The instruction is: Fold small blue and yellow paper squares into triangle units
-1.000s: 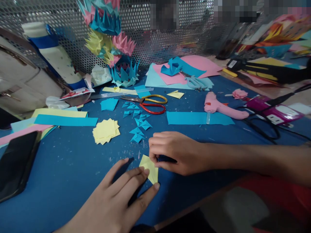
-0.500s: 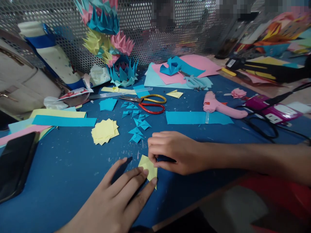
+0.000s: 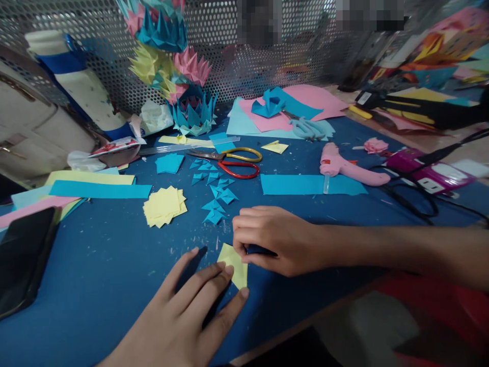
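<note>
A small piece of yellow folded paper lies on the blue tabletop between my hands. My left hand has its fingers spread, with fingertips resting on the paper's left side and the thumb at its lower corner. Curled fingers of my right hand pinch the paper's right edge, where the fingertips partly hide it. Just beyond, several small folded blue paper pieces lie in a loose column. A stack of yellow paper squares sits to their left.
Scissors with yellow and red handles lie behind the blue pieces. A pink glue gun rests over a blue paper strip. On the left are a phone and paper strips. Folded paper flowers stand against a perforated metal panel.
My left thumb has shifted slightly down and right to the paper's lower corner, and the pointed tip there no longer sticks out below it. My right hand has hardly moved.
</note>
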### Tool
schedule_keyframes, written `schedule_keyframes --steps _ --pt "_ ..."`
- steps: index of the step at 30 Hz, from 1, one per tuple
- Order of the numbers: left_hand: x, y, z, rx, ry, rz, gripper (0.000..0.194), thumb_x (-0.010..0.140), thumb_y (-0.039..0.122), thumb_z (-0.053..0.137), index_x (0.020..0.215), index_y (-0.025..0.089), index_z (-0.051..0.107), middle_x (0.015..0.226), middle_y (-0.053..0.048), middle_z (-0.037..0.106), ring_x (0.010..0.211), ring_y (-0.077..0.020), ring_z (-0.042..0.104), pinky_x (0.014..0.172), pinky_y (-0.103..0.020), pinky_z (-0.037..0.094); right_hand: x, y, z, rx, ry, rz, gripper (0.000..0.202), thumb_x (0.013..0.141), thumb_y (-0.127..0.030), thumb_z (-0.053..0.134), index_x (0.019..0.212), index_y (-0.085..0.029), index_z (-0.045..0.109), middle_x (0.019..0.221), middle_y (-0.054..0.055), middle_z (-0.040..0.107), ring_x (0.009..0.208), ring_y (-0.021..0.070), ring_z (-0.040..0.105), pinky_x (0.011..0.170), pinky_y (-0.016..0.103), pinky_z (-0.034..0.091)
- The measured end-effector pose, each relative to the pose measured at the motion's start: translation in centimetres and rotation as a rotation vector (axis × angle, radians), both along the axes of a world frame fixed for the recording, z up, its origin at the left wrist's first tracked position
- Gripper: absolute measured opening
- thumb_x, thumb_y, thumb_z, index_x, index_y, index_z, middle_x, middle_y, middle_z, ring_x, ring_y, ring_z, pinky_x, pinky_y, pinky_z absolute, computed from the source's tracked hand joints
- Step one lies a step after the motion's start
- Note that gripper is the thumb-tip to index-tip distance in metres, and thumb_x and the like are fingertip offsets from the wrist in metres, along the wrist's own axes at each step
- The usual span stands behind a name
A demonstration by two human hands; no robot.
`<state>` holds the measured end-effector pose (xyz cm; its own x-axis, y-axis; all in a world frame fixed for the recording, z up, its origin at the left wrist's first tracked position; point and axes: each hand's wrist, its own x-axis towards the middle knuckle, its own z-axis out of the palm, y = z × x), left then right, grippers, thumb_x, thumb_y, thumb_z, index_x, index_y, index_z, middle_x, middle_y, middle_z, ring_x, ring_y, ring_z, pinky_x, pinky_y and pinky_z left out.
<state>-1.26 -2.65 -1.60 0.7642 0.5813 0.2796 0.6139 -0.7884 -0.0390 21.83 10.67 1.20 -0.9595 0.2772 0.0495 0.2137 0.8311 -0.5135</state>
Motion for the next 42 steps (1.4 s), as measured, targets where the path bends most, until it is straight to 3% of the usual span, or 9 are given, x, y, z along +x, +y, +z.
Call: schedule_keyframes --steps 5,10,15,20,25,29,33,37,42 --pt "0.2 -0.3 -0.2 0.051 -0.066 0.021 0.051 0.108 0.051 0.024 0.133 0.026 0.062 0.126 -0.008 0.064 0.131 -0.0249 0.048 0.122 -0.055 0.011 0.0 0.0 -0.1 -0.003 0.002 0.000 0.006 0.092 -0.021 0.058 0.089 -0.017 0.062 0.089 0.003 0.060 0.081 0.0168 0.048 0.075 0.030 0.034" --pt "0.1 0.1 0.4 0.023 -0.030 0.009 0.048 0.108 0.048 0.025 0.142 0.030 0.054 0.126 -0.009 0.063 0.130 -0.0255 0.049 0.121 -0.057 0.011 0.0 0.2 -0.1 0.002 0.010 0.017 0.007 0.092 -0.021 0.058 0.089 -0.017 0.062 0.089 0.003 0.060 0.081 0.0163 0.048 0.075 0.030 0.034" --pt "0.1 0.4 0.9 -0.034 0.012 -0.026 0.065 0.104 0.061 0.025 0.147 0.018 0.048 0.126 -0.011 0.062 0.127 -0.0267 0.049 0.122 -0.057 0.005 0.0 0.1 -0.1 -0.001 0.027 0.015 0.007 0.092 -0.020 0.057 0.088 -0.017 0.062 0.089 0.003 0.060 0.081 0.0163 0.049 0.075 0.031 0.035" --pt "0.3 0.4 0.5 -0.044 -0.010 -0.001 0.056 0.104 0.055 0.037 0.145 0.020 0.052 0.126 -0.008 0.062 0.125 -0.0260 0.049 0.123 -0.056 0.001 -0.1 0.1 -0.2 -0.003 0.032 0.005 0.007 0.093 -0.021 0.059 0.088 -0.017 0.061 0.088 0.002 0.061 0.081 0.0161 0.049 0.074 0.029 0.035" --pt "0.2 0.4 0.6 -0.078 -0.008 -0.014 0.065 0.103 0.062 0.029 0.148 0.018 0.047 0.127 -0.011 0.060 0.127 -0.0268 0.047 0.121 -0.058 0.000 0.5 0.7 0.4 -0.041 0.108 0.003 0.007 0.096 -0.025 0.061 0.095 -0.018 0.062 0.088 0.000 0.062 0.082 0.0127 0.054 0.072 0.025 0.036" --pt "0.2 0.3 0.6 -0.078 -0.029 0.001 0.069 0.101 0.066 0.031 0.149 0.020 0.046 0.126 -0.010 0.060 0.126 -0.0268 0.048 0.122 -0.056 0.003 2.2 0.2 0.7 0.112 0.259 0.064 0.022 0.102 -0.036 0.054 0.096 -0.023 0.071 0.081 -0.001 0.058 0.073 0.0116 0.050 0.068 0.027 0.033" --pt "0.2 0.2 0.6 -0.104 -0.037 0.009 0.072 0.100 0.069 0.030 0.150 0.019 0.044 0.125 -0.010 0.061 0.127 -0.0263 0.047 0.122 -0.055 0.002 3.8 -1.0 0.1 0.283 0.102 0.211 0.035 0.105 -0.044 0.042 0.124 -0.025 0.065 0.084 0.001 0.058 0.072 0.0146 0.046 0.069 0.031 0.033" --pt "0.2 0.3 0.6 -0.088 -0.041 0.004 0.073 0.100 0.068 0.027 0.150 0.017 0.044 0.126 -0.011 0.060 0.127 -0.0272 0.047 0.122 -0.056 0.005 4.3 -1.5 -0.7 0.360 0.015 0.197 0.037 0.106 -0.043 0.040 0.136 -0.029 0.057 0.087 0.002 0.055 0.073 0.0155 0.045 0.069 0.031 0.033" --pt "0.2 0.3 0.5 -0.095 -0.042 0.001 0.073 0.100 0.068 0.027 0.150 0.017 0.043 0.126 -0.011 0.060 0.127 -0.0269 0.047 0.122 -0.055 0.004 4.2 -1.3 -0.9 0.374 0.015 0.158 0.034 0.106 -0.039 0.041 0.137 -0.035 0.056 0.086 0.001 0.052 0.074 0.0155 0.043 0.069 0.030 0.029"
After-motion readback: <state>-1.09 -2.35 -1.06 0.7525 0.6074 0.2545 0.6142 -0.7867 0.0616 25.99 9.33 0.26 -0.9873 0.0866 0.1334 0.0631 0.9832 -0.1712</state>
